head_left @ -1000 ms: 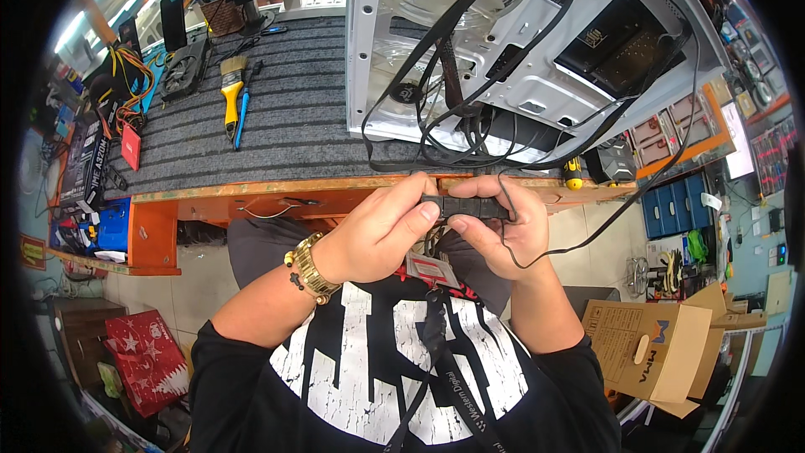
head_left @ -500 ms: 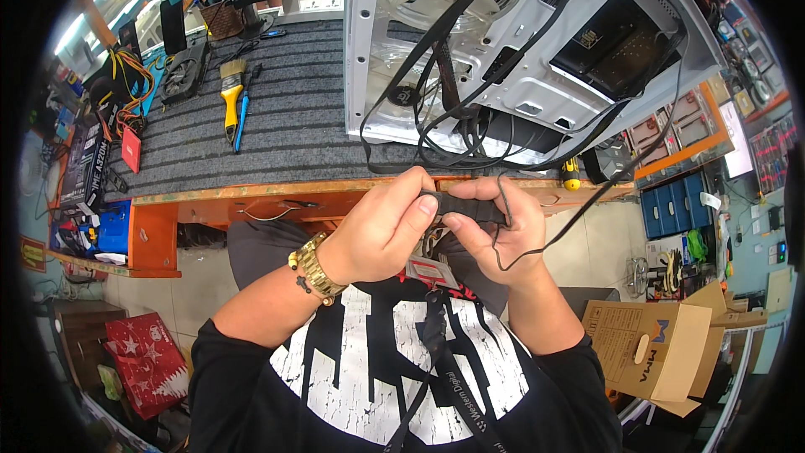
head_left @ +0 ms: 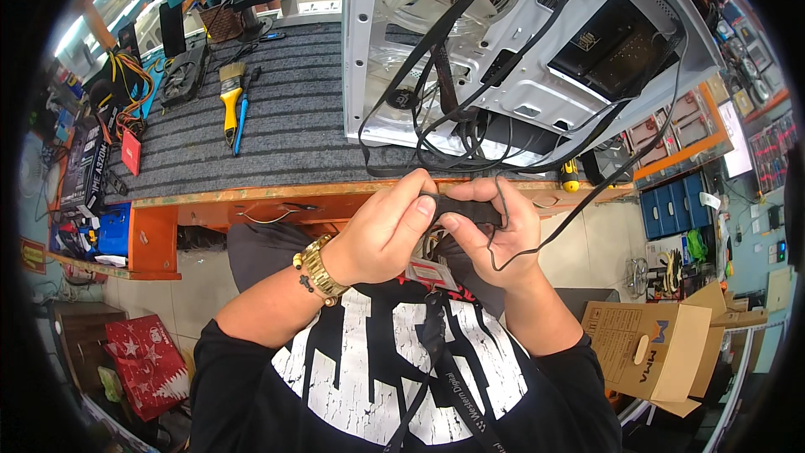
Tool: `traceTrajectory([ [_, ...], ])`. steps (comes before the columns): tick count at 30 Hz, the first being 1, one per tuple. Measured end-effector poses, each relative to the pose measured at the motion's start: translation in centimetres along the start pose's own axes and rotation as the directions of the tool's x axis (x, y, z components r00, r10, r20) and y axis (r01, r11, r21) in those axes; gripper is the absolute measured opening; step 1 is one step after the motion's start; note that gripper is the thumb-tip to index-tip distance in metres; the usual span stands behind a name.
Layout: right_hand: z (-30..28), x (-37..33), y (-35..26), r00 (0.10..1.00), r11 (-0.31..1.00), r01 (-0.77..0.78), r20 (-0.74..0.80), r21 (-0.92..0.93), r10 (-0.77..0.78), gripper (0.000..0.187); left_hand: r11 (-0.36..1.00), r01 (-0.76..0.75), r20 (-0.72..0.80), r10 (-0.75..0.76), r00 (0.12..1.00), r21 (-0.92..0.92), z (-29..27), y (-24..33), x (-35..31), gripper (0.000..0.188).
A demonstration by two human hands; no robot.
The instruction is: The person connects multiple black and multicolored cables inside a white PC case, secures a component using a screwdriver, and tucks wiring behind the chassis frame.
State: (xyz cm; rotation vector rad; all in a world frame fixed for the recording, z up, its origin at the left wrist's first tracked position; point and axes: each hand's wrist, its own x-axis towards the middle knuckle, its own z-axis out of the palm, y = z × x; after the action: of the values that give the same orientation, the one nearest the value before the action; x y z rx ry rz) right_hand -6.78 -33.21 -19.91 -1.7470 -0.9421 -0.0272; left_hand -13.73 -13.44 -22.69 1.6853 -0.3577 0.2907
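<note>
Between my two hands, just in front of the bench edge, is a black bundled cable point(head_left: 468, 210), flat and folded. My left hand point(head_left: 377, 231) pinches its left end between thumb and fingers. Curled around the other end is my right hand point(head_left: 511, 235), its thumb pressed near the middle. A thin black strand loops over the right fingers and palm and leads up to the right. Beyond the hands stands a white computer case point(head_left: 541, 92), its open side showing fans and a black drive or power unit. Loose black cables point(head_left: 482, 138) hang across it; their connectors are hard to make out.
On the ribbed grey mat point(head_left: 289, 117) lie a yellow-handled brush point(head_left: 231, 105) and a blue pen-like tool point(head_left: 241, 122). A yellow-black screwdriver point(head_left: 570, 174) sits beside the case. An open cardboard box point(head_left: 637, 348) stands low at right, a red bag point(head_left: 147, 365) low at left.
Both hands keep the same grip on the bundled cable and have barely moved. The view has shifted very slightly.
</note>
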Motion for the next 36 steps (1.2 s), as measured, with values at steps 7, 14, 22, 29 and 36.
traceTrajectory([
  [7, 0.2, -0.1, -0.4, 0.993, 0.984, -0.119, 0.026, 0.134, 0.117, 0.035, 0.997, 0.022, -0.016, -0.023, 1.0, -0.076, 0.0, -1.4, -0.1, 0.023],
  [14, -0.7, 0.0, -0.1, 0.927, 0.79, -0.375, 0.214, 0.484, 0.309, 0.041, 0.778, 0.284, 0.121, -0.262, 0.957, -0.56, -0.3, -2.5, -0.7, 0.026],
  [22, -1.1, 1.1, 0.7, 0.982, 0.976, 0.01, 0.184, 0.218, -0.052, 0.037, 0.75, 0.264, 0.049, -0.296, 0.954, -0.606, -1.8, -3.7, -0.8, 0.032],
  [29, -2.0, 1.1, 1.9, 0.97, 0.982, 0.02, 0.236, 0.188, -0.065, 0.03, 0.904, 0.145, 0.038, -0.142, 0.989, -0.401, -3.5, -2.3, -1.2, 0.021],
  [36, -3.7, 0.3, 1.1, 0.908, 0.683, -0.405, 0.356, 0.608, 0.221, 0.047, 0.918, 0.174, 0.034, -0.173, 0.984, -0.357, -3.9, -2.1, -1.0, 0.024],
])
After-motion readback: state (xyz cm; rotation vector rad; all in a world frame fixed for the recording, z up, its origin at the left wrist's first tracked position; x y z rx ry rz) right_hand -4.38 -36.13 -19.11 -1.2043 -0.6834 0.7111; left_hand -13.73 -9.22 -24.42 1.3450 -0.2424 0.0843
